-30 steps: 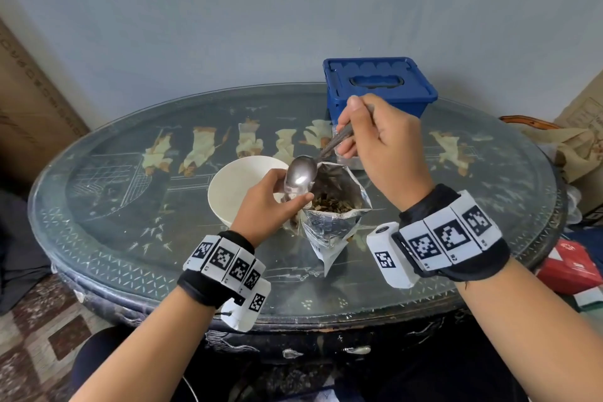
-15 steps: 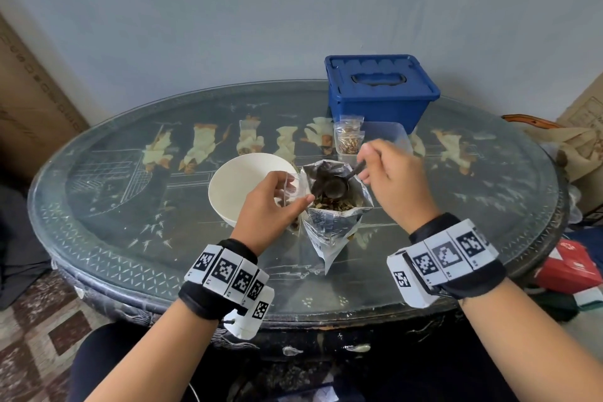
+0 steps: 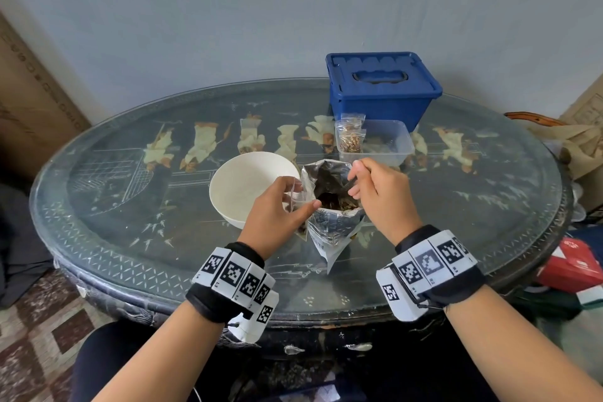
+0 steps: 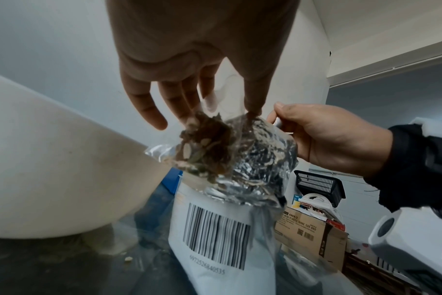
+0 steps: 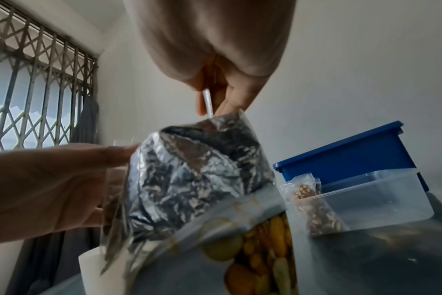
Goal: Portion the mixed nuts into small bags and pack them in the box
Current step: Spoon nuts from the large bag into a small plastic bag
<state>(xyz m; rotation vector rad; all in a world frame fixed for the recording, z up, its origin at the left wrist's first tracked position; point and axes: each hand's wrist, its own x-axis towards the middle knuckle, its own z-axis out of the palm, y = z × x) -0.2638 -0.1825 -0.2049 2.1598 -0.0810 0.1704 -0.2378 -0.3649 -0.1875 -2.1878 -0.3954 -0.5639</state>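
One filled bag (image 3: 349, 137) leans on the tub; we're mid-scoop. Right hand (image 3: 380, 194) grips the spoon (image 5: 207, 103) inside the foil pouch (image 3: 332, 206), left hand (image 3: 277, 209) pinches a small bag (image 4: 207, 151) beside it. Next: lift carefully, tip in.

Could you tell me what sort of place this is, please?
Probably a room in a home, used partly for storage: an ornate glass-topped table, a window with a metal grille, and cardboard boxes stacked beside it.

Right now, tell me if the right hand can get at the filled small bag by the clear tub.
Probably yes: the filled small bag stands just beyond the right hand, nothing between, but that hand grips the spoon.
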